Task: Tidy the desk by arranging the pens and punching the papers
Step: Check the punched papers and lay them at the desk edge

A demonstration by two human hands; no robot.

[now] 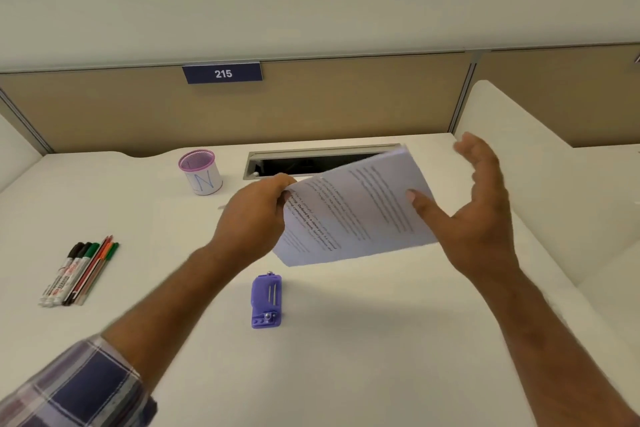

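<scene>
We see the left hand gripping a stack of printed papers by its left edge, fingers curled over the top sheet, and the stack is lifted clear of the white desk. The stack tilts, its long axis running from lower left to upper right, with the far corner reaching over the dark cable slot at the back of the desk. The right hand is spread wide beside the stack's right edge, fingers straight and apart, its thumb lying against the top sheet. Below the papers, a purple hole punch sits on the desk, its long axis pointing away from us. At the left, a bundle of pens and markers lies side by side, caps pointing up and to the right, toward the back of the desk. A pink mesh pen cup stands upright near the slot, well apart from the pens. A blue plate reading 215 is fixed to the partition behind.
</scene>
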